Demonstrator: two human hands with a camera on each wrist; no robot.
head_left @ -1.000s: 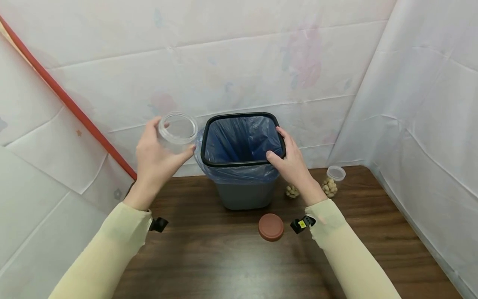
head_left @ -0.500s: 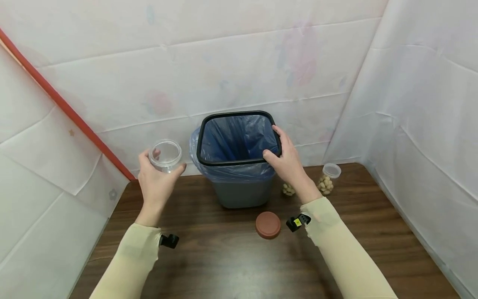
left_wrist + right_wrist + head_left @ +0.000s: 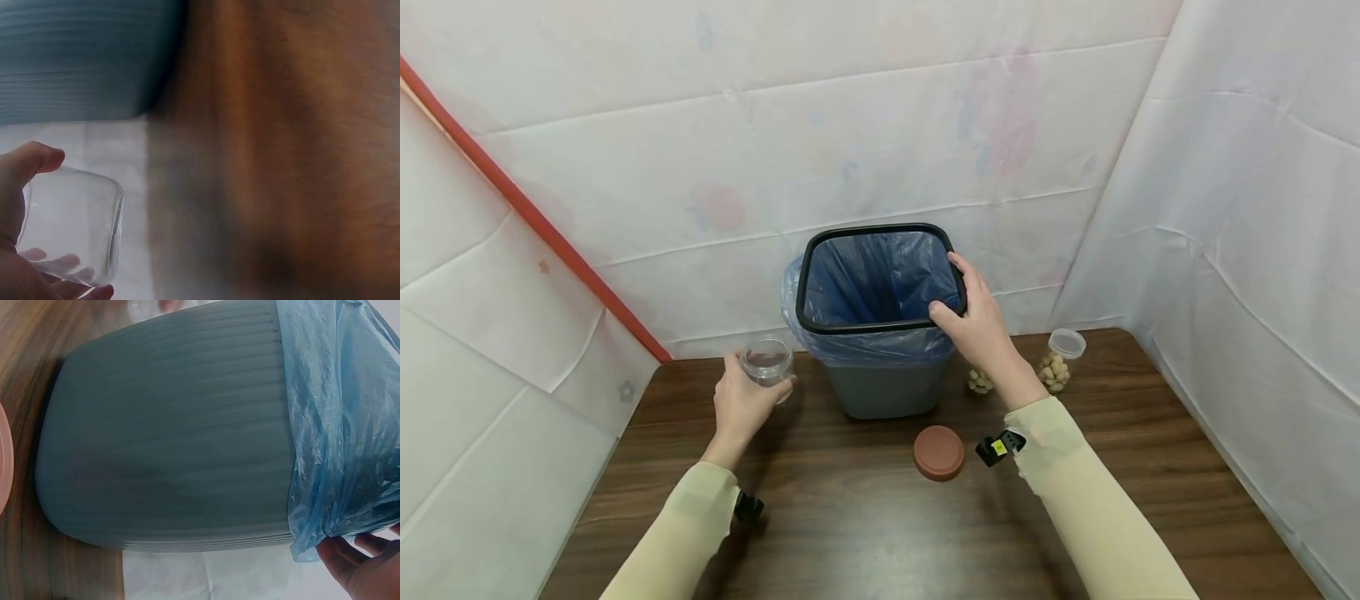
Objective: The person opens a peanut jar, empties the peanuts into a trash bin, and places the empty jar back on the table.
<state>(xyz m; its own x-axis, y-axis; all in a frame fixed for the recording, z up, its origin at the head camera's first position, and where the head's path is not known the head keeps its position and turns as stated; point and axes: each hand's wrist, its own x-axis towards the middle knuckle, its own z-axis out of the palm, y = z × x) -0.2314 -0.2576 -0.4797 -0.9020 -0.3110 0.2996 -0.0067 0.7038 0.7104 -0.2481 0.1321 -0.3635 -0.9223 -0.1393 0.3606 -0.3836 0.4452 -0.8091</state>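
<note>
My left hand (image 3: 743,408) grips a clear, empty-looking jar (image 3: 767,357), thumb on one side and fingers round the other. The jar has its mouth up and is low over the back left of the table; the left wrist view shows its see-through wall and base (image 3: 115,234). To its right stands a grey trash can (image 3: 887,392) lined with a blue plastic bag (image 3: 876,279) under a black rim (image 3: 880,327). My right hand (image 3: 981,329) holds the can's right front corner, thumb on the rim. In the right wrist view its fingertips (image 3: 334,553) press the bag's fold.
A reddish-brown round lid (image 3: 938,452) lies on the wooden table (image 3: 850,517) in front of the can. To the right, partly behind my right forearm, are a lidded jar of pale nut-like pieces (image 3: 1055,371) and more such pieces (image 3: 980,381). White sheeting (image 3: 647,167) hangs behind.
My left hand has brought the jar down from beside the can's rim to close over the table, swinging left and then back right. The right hand keeps its hold on the can.
</note>
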